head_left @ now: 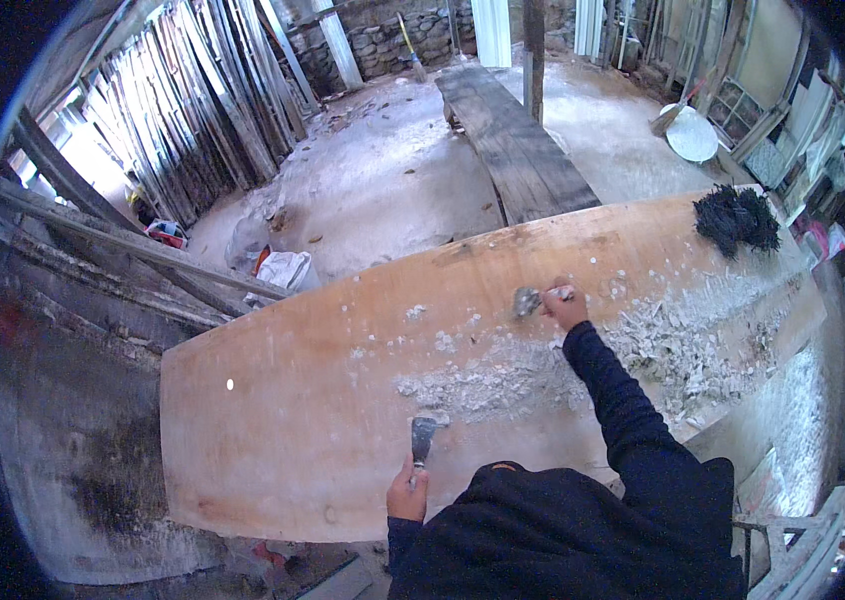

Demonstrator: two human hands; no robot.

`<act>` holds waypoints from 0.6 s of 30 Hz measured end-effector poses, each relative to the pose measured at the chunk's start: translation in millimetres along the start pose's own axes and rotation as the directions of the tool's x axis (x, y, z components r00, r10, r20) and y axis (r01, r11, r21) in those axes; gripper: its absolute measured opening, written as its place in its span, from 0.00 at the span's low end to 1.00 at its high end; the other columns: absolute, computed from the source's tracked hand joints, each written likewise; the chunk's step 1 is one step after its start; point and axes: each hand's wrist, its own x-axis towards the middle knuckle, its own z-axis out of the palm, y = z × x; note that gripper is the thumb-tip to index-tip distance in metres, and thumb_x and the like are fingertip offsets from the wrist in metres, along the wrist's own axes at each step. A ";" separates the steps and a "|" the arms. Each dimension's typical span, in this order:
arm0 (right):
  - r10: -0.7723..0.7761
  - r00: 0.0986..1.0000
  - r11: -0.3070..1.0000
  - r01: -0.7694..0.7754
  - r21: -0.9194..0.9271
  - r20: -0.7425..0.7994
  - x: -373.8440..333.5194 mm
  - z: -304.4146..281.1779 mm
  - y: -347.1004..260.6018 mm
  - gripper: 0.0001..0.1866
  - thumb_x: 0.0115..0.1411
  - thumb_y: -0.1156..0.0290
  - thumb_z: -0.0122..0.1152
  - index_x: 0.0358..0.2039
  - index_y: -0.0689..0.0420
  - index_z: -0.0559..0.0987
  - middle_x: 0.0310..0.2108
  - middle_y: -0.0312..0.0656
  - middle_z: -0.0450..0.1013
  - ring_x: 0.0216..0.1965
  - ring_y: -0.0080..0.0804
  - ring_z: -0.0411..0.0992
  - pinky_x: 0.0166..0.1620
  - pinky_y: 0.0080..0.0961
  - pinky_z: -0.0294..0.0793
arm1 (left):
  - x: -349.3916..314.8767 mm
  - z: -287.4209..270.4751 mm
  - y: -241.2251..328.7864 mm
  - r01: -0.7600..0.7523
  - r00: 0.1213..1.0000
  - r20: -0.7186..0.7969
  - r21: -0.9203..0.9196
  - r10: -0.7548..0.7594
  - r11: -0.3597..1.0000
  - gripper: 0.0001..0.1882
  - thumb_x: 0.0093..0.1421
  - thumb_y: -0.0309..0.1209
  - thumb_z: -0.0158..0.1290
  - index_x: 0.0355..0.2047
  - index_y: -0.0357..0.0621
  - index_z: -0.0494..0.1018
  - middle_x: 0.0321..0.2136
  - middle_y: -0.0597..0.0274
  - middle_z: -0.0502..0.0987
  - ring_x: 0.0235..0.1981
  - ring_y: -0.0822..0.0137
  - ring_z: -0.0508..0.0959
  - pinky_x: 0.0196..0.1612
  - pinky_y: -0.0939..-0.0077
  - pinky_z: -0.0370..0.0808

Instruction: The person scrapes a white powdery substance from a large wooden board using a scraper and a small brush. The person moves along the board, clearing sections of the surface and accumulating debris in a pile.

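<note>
A wide wooden board (293, 400) lies flat in front of me, its right half strewn with white scraped flakes and dust (683, 340). My left hand (407, 493) grips the handle of a putty knife (423, 438) whose blade rests on the board near the front edge. My right hand (565, 303), arm stretched out in a dark sleeve, holds a second scraper (529, 299) with its blade on the board's far middle. A black bristly brush head (737, 219) sits at the board's far right corner.
A long dark plank bench (518, 140) runs away over the dusty concrete floor beyond the board. Many wooden planks (193, 110) lean on the left wall. A white bag (286, 270) lies on the floor. Clutter and a round white lid (693, 135) fill the right side.
</note>
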 end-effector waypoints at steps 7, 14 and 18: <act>-0.163 0.947 0.802 -0.036 -0.596 -0.277 22.2 -167.7 -14.7 0.05 0.46 0.70 0.57 0.24 0.55 0.73 0.15 0.38 0.69 0.15 0.28 0.70 0.19 0.25 0.69 | -22.4 11.2 -36.5 -0.024 0.997 -0.070 -0.132 0.015 0.991 0.25 0.56 0.36 0.49 0.54 0.41 0.61 0.39 0.45 0.73 0.40 0.58 0.75 0.42 0.72 0.68; -0.370 0.926 0.759 0.256 -0.598 -0.073 -98.7 -81.2 -85.6 0.07 0.50 0.64 0.54 0.28 0.51 0.76 0.25 0.41 0.75 0.26 0.39 0.73 0.30 0.32 0.71 | -44.0 23.2 -26.1 -0.224 0.973 -0.097 -0.193 0.208 0.955 0.26 0.57 0.37 0.48 0.53 0.37 0.61 0.44 0.46 0.71 0.47 0.58 0.71 0.48 0.75 0.65; -0.145 0.936 0.883 0.269 -0.384 0.322 -170.4 8.1 -61.7 0.06 0.47 0.71 0.63 0.26 0.58 0.76 0.24 0.37 0.73 0.29 0.25 0.71 0.35 0.22 0.69 | -49.7 30.0 -5.4 -0.161 0.985 0.040 -0.115 0.166 0.980 0.26 0.57 0.38 0.48 0.53 0.38 0.62 0.45 0.47 0.71 0.48 0.57 0.71 0.49 0.75 0.64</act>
